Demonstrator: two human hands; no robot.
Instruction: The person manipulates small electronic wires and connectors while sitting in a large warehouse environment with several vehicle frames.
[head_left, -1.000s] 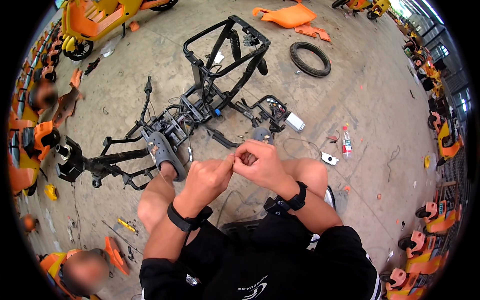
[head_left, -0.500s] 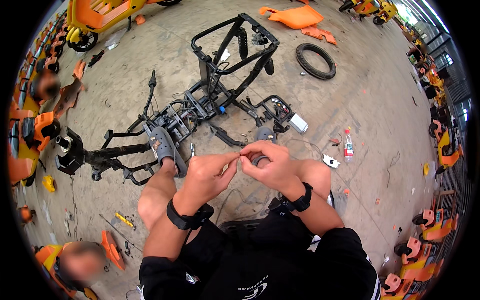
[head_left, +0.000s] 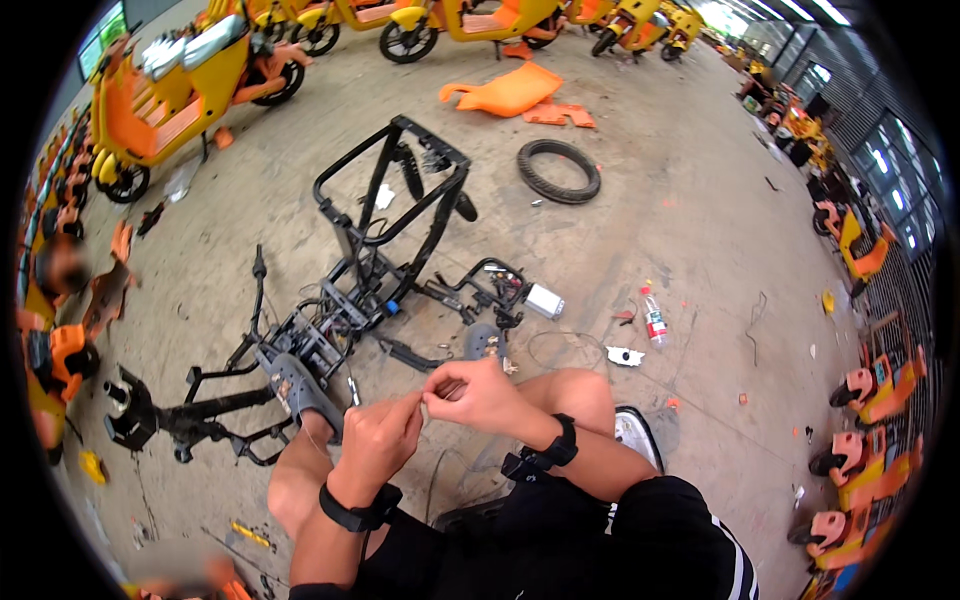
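Observation:
My left hand [head_left: 382,432] and my right hand [head_left: 478,395] meet at the fingertips above my knees, both closed in a pinch. Whatever lies between the fingers is too small or hidden to make out. Just beyond them, a stripped black scooter frame [head_left: 228,404] lies on the concrete floor, with bare tubes, brackets and loose wiring. My grey clogs [head_left: 298,388] are against and beside it. A dark strip-shaped part [head_left: 408,354] lies between my feet.
A silver box [head_left: 544,301], a white part [head_left: 625,356] and a bottle [head_left: 653,317] lie right of the frame. Farther off are a black tire [head_left: 530,180] and orange panels [head_left: 510,90]. Yellow scooters [head_left: 200,100] line the back and sides. A yellow-handled tool [head_left: 250,534] lies at lower left.
The view has tilted up, showing more parked scooters at the back. My hands stay pinched together at the fingertips; the right fingers look slightly more curled.

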